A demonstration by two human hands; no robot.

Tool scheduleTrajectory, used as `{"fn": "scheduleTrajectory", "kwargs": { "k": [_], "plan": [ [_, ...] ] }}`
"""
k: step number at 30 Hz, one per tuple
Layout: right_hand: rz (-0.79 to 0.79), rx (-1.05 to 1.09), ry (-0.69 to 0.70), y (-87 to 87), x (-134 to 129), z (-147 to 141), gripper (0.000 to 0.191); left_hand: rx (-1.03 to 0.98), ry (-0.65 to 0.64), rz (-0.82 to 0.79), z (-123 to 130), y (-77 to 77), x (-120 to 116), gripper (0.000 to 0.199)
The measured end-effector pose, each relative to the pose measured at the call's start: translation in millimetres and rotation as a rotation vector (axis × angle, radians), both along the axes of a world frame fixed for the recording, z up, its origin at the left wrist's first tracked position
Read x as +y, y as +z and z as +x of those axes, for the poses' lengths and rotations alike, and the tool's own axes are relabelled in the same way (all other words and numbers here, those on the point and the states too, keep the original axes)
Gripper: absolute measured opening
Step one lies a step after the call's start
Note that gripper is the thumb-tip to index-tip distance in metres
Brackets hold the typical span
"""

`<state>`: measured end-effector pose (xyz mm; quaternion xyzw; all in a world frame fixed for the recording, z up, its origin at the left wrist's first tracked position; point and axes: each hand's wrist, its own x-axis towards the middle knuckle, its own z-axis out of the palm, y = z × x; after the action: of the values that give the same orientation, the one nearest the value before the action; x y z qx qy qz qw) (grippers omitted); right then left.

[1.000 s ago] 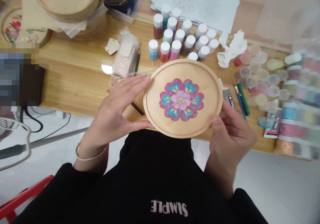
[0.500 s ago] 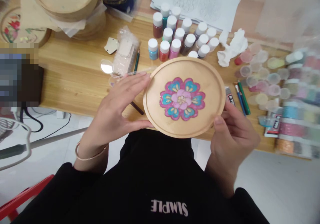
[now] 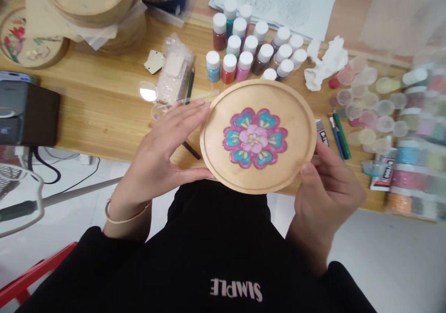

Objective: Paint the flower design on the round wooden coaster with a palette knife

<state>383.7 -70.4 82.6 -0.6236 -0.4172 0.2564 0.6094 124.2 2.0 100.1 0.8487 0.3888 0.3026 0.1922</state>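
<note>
Holding a round wooden plate [image 3: 255, 138] between both hands, over the table [image 3: 97, 103] near its edge. Painted flower faces the camera, tilted; disc shape, no long axis. Left hand [image 3: 163, 141] spread flat along the left rim, thumb beneath; right hand [image 3: 329, 196] curled around the right rim. Glue tube [image 3: 382, 176] right of the plate reads "B-7000"; black sweatshirt [image 3: 216, 238] reads "SIMPLE", inverted from this view.

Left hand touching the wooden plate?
Touching. The head view shows the left hand against the edge of the wooden plate, fingertips at the upper left and thumb at the lower left, with no gap.
</note>
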Motion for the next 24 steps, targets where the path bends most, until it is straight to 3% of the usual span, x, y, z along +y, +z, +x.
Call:
{"fn": "scheduleTrajectory", "kwargs": {
  "k": [24],
  "plan": [
    [-0.059,0.067,-0.07,-5.4,-0.4,1.2,0.029,-0.05,0.033,-0.079,1.2,5.3,-5.1,0.088]
  ]
}}
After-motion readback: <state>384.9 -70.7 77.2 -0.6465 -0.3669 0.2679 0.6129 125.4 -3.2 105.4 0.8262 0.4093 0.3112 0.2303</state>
